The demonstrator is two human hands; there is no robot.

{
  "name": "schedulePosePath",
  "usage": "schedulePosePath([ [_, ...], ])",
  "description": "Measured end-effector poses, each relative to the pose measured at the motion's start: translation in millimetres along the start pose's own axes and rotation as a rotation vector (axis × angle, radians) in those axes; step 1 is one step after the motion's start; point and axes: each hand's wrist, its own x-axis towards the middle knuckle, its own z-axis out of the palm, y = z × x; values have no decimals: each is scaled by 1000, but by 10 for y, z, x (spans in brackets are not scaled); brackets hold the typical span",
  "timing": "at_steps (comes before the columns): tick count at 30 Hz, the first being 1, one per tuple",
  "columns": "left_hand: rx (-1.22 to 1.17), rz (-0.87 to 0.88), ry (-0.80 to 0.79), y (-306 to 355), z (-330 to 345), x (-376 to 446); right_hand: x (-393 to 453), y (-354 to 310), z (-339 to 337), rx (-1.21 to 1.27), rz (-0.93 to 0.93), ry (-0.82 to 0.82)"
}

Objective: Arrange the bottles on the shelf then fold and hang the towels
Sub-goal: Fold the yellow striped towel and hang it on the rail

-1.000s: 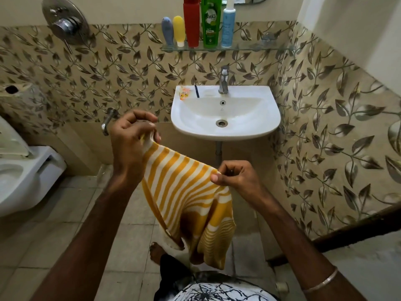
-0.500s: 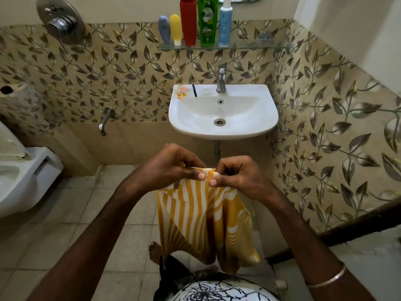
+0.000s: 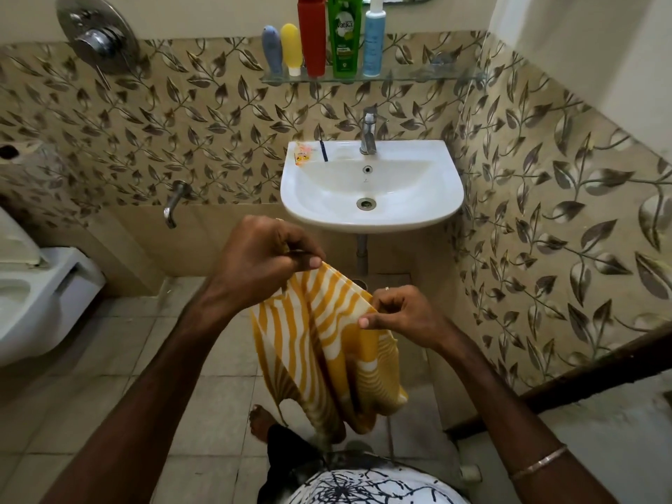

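A yellow and white striped towel (image 3: 327,351) hangs folded in front of me, below the sink. My left hand (image 3: 262,260) pinches its upper edge at the top left. My right hand (image 3: 400,314) pinches the same edge lower and to the right. On the glass shelf (image 3: 418,75) above the sink stand several bottles in a row: a grey-blue tube (image 3: 272,49), a yellow tube (image 3: 291,48), a red bottle (image 3: 312,34), a green bottle (image 3: 344,34) and a light blue bottle (image 3: 374,38).
A white sink (image 3: 371,187) with a chrome tap (image 3: 369,134) hangs on the leaf-patterned wall. A toilet (image 3: 40,300) is at the left, a wall spout (image 3: 174,205) beside it, a shower valve (image 3: 96,41) at the upper left. My bare foot (image 3: 262,421) is on the tiled floor.
My left hand came down and right, bringing its towel corner toward my right hand. The towel is now doubled over and hangs narrower. My right hand has dropped slightly.
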Motion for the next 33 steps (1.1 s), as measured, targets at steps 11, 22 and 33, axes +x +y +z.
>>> schedulePosePath([
  [11,320,-137,2,-282,-177,-71,91,-253,98,-23,-194,191],
  [22,-13,14,-416,-50,211,-69,24,-585,101,-238,-386,36],
  [33,116,211,-185,-46,270,-57,-48,-474,-29,-115,-127,-14],
])
